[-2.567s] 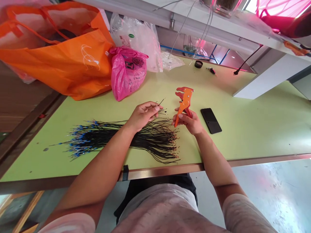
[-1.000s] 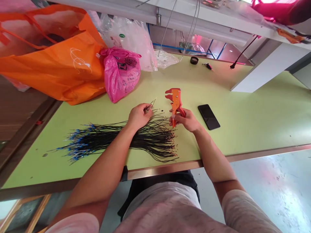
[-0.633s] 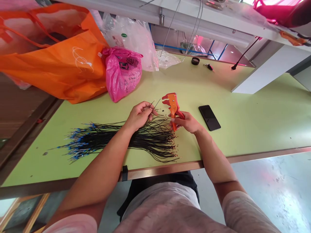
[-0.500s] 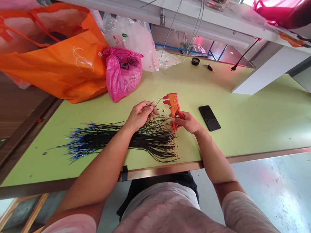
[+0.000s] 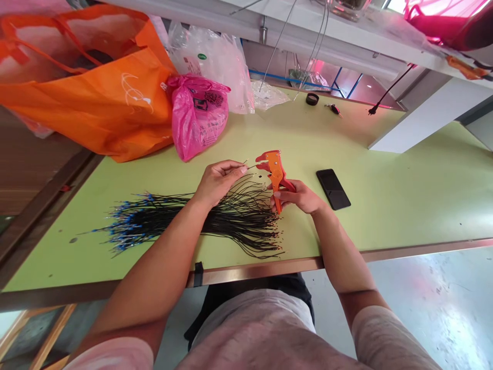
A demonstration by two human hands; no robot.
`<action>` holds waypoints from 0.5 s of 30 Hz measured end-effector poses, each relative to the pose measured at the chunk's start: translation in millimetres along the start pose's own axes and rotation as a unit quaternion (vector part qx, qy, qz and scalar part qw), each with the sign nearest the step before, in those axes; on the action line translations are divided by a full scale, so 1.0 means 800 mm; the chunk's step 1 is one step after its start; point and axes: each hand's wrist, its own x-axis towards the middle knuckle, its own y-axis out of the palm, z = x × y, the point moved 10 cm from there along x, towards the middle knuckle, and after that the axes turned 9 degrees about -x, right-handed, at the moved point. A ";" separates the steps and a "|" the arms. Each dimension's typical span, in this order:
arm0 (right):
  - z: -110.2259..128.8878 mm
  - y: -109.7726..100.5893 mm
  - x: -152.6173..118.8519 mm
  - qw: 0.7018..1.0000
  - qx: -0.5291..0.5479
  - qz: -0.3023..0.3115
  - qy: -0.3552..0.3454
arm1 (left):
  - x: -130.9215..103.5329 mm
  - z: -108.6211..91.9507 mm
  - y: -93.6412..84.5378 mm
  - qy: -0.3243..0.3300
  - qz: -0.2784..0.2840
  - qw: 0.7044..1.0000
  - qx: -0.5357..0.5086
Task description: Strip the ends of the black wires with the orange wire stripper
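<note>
Between thumb and fingers, my left hand [image 5: 219,182] pinches a thin black wire [image 5: 252,166], its free end at the jaws of the wire stripper. My right hand [image 5: 298,197] is wrapped round the handles of this orange and red wire stripper [image 5: 276,172], which stands upright with its jaws turned left. Whether the wire lies inside the jaws is too small to tell. Below both hands a bundle of black wires [image 5: 239,221] lies on the table, with blue ends [image 5: 129,221] at the left and bare-looking tips at the right. My left forearm covers part of it.
An orange bag [image 5: 96,108] and a pink plastic bag [image 5: 200,118] stand at the back left, beside clear plastic bags [image 5: 215,67]. Right of my hand lies a black phone [image 5: 333,189]. Farther back are a black ring [image 5: 312,99], keys [image 5: 334,109] and a white shelf support [image 5: 412,118].
The wire in my left hand has swung from slanting upward to nearly level, its end now at the stripper's jaws. My right hand keeps its hold on the stripper.
</note>
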 end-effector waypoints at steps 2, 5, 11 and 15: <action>0.000 0.003 0.000 1.000 0.007 0.009 0.000 | 0.000 -0.004 -0.004 0.004 -0.016 1.000 -0.006; -0.001 0.008 0.001 1.000 0.013 0.018 0.003 | 0.000 -0.006 -0.009 0.004 -0.033 0.999 -0.023; 0.000 0.018 0.003 0.999 0.016 0.035 -0.006 | -0.003 -0.010 -0.009 -0.012 -0.038 0.998 -0.053; 0.000 0.022 0.004 0.999 0.017 0.043 -0.010 | -0.004 -0.010 -0.007 -0.015 -0.029 0.998 -0.055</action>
